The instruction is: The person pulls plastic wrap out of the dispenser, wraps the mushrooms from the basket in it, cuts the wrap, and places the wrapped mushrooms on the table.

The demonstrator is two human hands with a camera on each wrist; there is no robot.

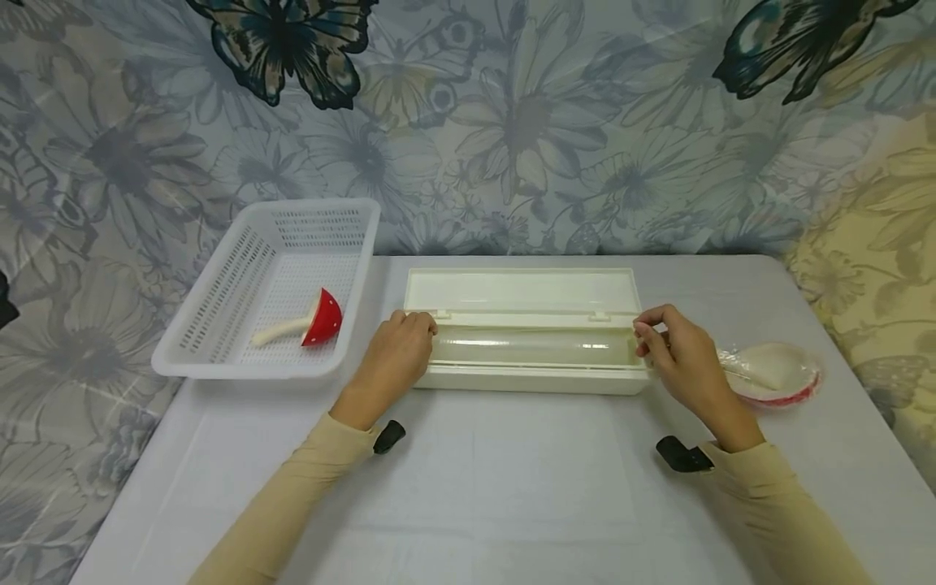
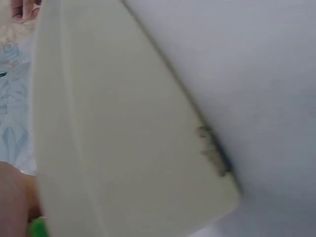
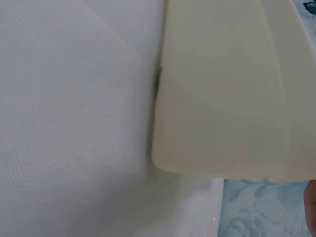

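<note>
A long cream cling film dispenser [image 1: 526,380] lies across the middle of the table, its lid [image 1: 522,290] tipped back. Inside it a shiny roll of cling film [image 1: 526,348] shows. My left hand [image 1: 400,345] grips the dispenser's left end with curled fingers. At the right end, my right hand [image 1: 680,357] pinches the edge with thumb and forefinger; I cannot tell whether film is caught there. In the left wrist view the dispenser's front [image 2: 128,123] fills the middle, and a bit of green [image 2: 38,227] peeks out beside the hand. The right wrist view shows its rounded corner [image 3: 207,138].
At the left a white perforated basket [image 1: 168,357] holds a ladle with a red, white-dotted bowl [image 1: 324,318] and pale handle. Right of the right hand sits a white, red-rimmed dish [image 1: 786,374] covered in clear film. A patterned cloth [image 1: 526,122] hangs behind the white-covered table [image 1: 512,487].
</note>
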